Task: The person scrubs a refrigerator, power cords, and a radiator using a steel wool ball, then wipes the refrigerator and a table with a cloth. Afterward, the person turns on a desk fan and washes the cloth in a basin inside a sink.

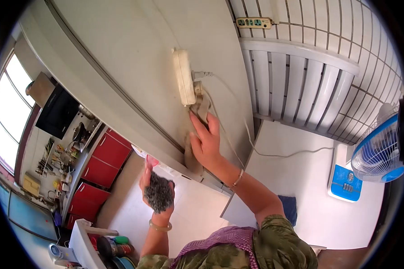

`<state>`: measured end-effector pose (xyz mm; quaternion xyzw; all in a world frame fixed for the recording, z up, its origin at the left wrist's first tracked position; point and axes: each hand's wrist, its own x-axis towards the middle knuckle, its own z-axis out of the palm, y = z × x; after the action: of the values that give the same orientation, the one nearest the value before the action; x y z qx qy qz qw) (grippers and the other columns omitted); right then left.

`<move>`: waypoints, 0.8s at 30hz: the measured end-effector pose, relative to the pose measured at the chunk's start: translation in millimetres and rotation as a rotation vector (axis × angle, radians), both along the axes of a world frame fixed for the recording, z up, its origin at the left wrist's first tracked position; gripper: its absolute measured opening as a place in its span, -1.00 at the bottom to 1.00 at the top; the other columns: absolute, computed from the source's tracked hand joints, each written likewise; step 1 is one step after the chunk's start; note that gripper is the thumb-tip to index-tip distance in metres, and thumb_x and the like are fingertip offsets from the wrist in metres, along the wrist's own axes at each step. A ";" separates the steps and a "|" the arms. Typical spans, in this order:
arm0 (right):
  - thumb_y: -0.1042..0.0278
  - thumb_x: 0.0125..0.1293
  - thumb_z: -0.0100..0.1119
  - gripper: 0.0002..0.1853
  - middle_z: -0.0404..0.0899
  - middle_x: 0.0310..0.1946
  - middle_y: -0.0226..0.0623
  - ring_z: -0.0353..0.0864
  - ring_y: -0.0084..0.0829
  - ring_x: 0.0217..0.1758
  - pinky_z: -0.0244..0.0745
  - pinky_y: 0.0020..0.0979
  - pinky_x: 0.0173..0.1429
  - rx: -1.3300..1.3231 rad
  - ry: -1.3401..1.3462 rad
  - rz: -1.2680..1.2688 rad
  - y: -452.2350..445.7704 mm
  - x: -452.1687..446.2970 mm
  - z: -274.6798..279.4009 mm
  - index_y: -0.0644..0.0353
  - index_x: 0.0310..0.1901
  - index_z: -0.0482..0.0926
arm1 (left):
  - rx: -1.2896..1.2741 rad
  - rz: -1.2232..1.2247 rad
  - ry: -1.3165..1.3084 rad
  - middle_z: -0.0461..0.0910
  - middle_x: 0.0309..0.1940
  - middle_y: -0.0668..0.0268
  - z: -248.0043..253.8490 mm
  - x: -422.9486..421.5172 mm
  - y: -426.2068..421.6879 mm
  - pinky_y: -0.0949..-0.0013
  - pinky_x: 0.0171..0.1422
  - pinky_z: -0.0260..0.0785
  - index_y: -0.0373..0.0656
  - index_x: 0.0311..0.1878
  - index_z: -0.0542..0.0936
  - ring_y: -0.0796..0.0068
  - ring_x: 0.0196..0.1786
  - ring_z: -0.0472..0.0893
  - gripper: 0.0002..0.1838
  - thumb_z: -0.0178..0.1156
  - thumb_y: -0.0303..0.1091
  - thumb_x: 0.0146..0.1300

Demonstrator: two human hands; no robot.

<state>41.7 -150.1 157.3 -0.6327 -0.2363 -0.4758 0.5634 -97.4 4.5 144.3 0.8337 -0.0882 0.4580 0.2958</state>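
Note:
My right hand [206,141] is raised to the wall, its fingers closed on a greyish-brown rag [202,110]. The rag touches the lower end of a white power strip [183,76] mounted upright on the wall; a lower part of it hangs below my fingers. Two plugs with pale cords stick out of the strip's right side. Lower down, my left hand [159,193] grips a dark grey steel wool scrubber [159,192] away from the wall. Something pink [151,160] shows beside its fingertips; I cannot tell whether it is held.
At right, a white table [296,179] bears a blue-and-white fan [345,186] and a dark blue cloth [288,210]. A slatted white panel [296,85] and another power strip [254,22] are on the tiled wall. Red kitchen cabinets [98,166] stand at left, beyond the wall edge.

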 end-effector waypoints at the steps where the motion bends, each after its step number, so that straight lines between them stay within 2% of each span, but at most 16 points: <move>1: 0.65 0.12 0.09 -0.46 0.32 0.09 0.01 0.38 -0.03 0.09 0.35 -0.28 0.18 -0.039 0.008 -0.032 -0.3 8.0 4.1 0.33 0.21 0.49 | -0.040 -0.016 0.020 0.37 0.34 0.02 -6.5 -6.9 2.6 0.17 0.38 0.28 -0.21 0.39 0.30 0.12 0.30 0.46 -0.29 0.34 -0.26 0.22; 3: 0.66 0.11 0.07 -0.45 0.31 0.11 0.02 0.37 0.00 0.11 0.34 -0.25 0.21 -0.116 0.030 -0.090 2.8 17.5 4.1 0.31 0.22 0.49 | -0.191 -0.073 0.138 0.33 0.35 0.05 -29.0 -24.9 16.6 0.15 0.35 0.32 -0.19 0.40 0.25 0.15 0.28 0.48 -0.27 0.34 -0.30 0.21; 5: 0.66 0.11 0.06 -0.46 0.31 0.13 0.05 0.36 0.03 0.15 0.32 -0.20 0.24 -0.048 0.093 -0.049 7.7 23.0 -12.8 0.31 0.21 0.50 | -0.239 -0.105 0.192 0.32 0.36 0.06 -26.4 -32.9 14.0 0.16 0.33 0.33 -0.19 0.40 0.25 0.16 0.27 0.49 -0.26 0.34 -0.33 0.19; 9: 0.64 0.12 0.07 -0.50 0.32 0.16 0.10 0.41 0.06 0.16 0.39 -0.20 0.20 -0.139 0.224 -0.034 -14.6 10.0 -90.7 0.30 0.17 0.51 | -0.352 -0.175 0.322 0.32 0.36 0.07 -23.2 -40.5 1.4 0.19 0.32 0.33 -0.20 0.40 0.24 0.21 0.25 0.50 -0.24 0.34 -0.40 0.15; 10: 0.48 0.29 0.01 -0.58 0.38 0.20 0.06 0.40 0.02 0.23 0.32 -0.14 0.31 -0.256 0.415 0.090 -35.2 -12.6 -89.1 0.26 0.19 0.49 | -0.374 -0.197 0.347 0.33 0.36 0.07 -24.3 -39.0 -2.6 0.19 0.32 0.34 -0.20 0.40 0.25 0.22 0.25 0.50 -0.24 0.34 -0.41 0.14; 11: 0.45 0.30 0.02 -0.60 0.42 0.15 0.02 0.43 0.00 0.18 0.35 -0.13 0.26 -0.231 0.514 0.174 -51.4 -29.2 -109.8 0.22 0.18 0.51 | -0.463 -0.241 0.357 0.35 0.34 0.07 -18.5 -38.3 -11.7 0.19 0.31 0.35 -0.20 0.36 0.30 0.23 0.24 0.51 -0.27 0.36 -0.42 0.11; 12: 0.43 0.30 0.03 -0.62 0.46 0.11 -0.02 0.47 -0.01 0.12 0.38 -0.13 0.22 -0.204 0.615 0.248 -67.8 -45.8 -130.5 0.18 0.16 0.52 | -0.408 -0.283 0.341 0.36 0.33 0.07 -14.7 -36.6 -15.1 0.19 0.32 0.36 -0.20 0.35 0.32 0.23 0.23 0.52 -0.28 0.36 -0.43 0.10; 14: 0.52 0.15 0.15 -0.59 0.50 -0.08 -0.08 0.56 -0.01 -0.08 0.51 -0.17 0.03 -0.318 0.646 0.200 -106.1 -65.0 -157.3 0.12 0.08 0.57 | -0.316 -0.349 0.300 0.38 0.32 0.07 -10.9 -33.8 -22.6 0.19 0.32 0.37 -0.19 0.32 0.35 0.23 0.23 0.53 -0.31 0.36 -0.44 0.08; 15: 0.48 0.15 0.18 -0.61 0.52 -0.13 -0.10 0.56 -0.02 -0.09 0.52 -0.15 0.03 -0.584 0.665 0.107 -131.5 -86.7 -134.1 0.11 0.06 0.58 | -0.325 -0.388 0.271 0.42 0.29 0.06 -6.1 -30.7 -26.6 0.16 0.33 0.37 -0.18 0.30 0.38 0.23 0.21 0.55 -0.32 0.38 -0.43 0.07; 18: 0.42 0.13 0.24 -0.63 0.56 -0.09 -0.11 0.58 -0.06 -0.05 0.51 -0.11 0.08 -1.302 0.927 0.203 -182.5 -101.1 -87.7 0.11 0.04 0.58 | -0.203 -0.351 0.263 0.43 0.28 0.07 4.8 -12.9 -37.6 0.15 0.36 0.34 -0.19 0.29 0.39 0.20 0.26 0.51 -0.33 0.39 -0.40 0.08; 19: 0.43 0.13 0.25 -0.65 0.59 -0.09 -0.13 0.58 -0.08 -0.03 0.50 -0.09 0.11 -1.015 0.734 0.161 -187.3 -90.1 -64.8 0.12 0.01 0.59 | 0.183 -0.209 0.200 0.36 0.33 0.08 24.9 -5.0 -41.8 0.15 0.38 0.31 -0.20 0.37 0.30 0.17 0.32 0.45 -0.23 0.39 -0.40 0.07; 20: 0.44 0.13 0.26 -0.67 0.61 -0.09 -0.15 0.58 -0.09 0.00 0.50 -0.06 0.14 -0.731 0.544 0.122 -190.8 -72.0 -38.3 0.12 -0.01 0.60 | 0.033 -0.296 0.151 0.32 0.36 0.09 34.2 4.4 -52.5 0.17 0.38 0.29 -0.20 0.40 0.25 0.17 0.33 0.44 -0.18 0.40 -0.41 0.06; 21: 0.47 0.23 0.22 -0.78 0.64 -0.10 -0.17 0.62 -0.20 -0.03 0.52 -0.22 0.11 -0.528 0.455 0.136 -194.0 -45.4 -10.1 0.18 -0.08 0.61 | -0.119 -0.380 0.103 0.28 0.38 0.09 39.8 13.2 -68.3 0.18 0.39 0.28 -0.20 0.43 0.19 0.16 0.34 0.43 -0.13 0.40 -0.42 0.05; 22: 0.46 0.36 0.14 -0.84 0.65 -0.15 -0.23 0.63 -0.38 -0.08 0.52 -0.40 0.03 -0.409 0.376 -0.068 -188.5 -5.6 -9.1 0.22 -0.07 0.62 | -0.270 -0.463 0.052 0.24 0.41 0.10 46.9 22.8 -81.6 0.19 0.39 0.27 -0.20 0.46 0.14 0.16 0.35 0.41 -0.08 0.40 -0.43 0.04; 23: 0.40 0.43 0.10 -0.80 0.66 -0.14 -0.26 0.62 -0.51 -0.10 0.50 -0.53 0.00 -0.333 0.503 0.012 -183.9 -1.9 61.6 0.24 -0.01 0.61 | -0.238 -0.468 0.044 0.21 0.42 0.10 57.5 32.3 -90.7 0.20 0.39 0.26 -0.20 0.48 0.09 0.16 0.36 0.41 -0.04 0.40 -0.44 0.03; 24: 0.38 0.43 0.11 -0.77 0.65 -0.09 -0.29 0.61 -0.52 -0.04 0.51 -0.50 0.02 -0.273 0.260 0.073 -180.6 33.9 75.5 0.25 0.02 0.61 | -0.206 -0.473 0.033 0.18 0.44 0.11 68.7 42.5 -99.1 0.21 0.39 0.25 -0.20 0.50 0.04 0.16 0.36 0.40 0.00 0.40 -0.45 0.02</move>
<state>75.7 -330.7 232.8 -0.7504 -0.2466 -0.3326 0.5152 -54.9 -94.6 213.0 0.7627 -0.2288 0.3687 0.4796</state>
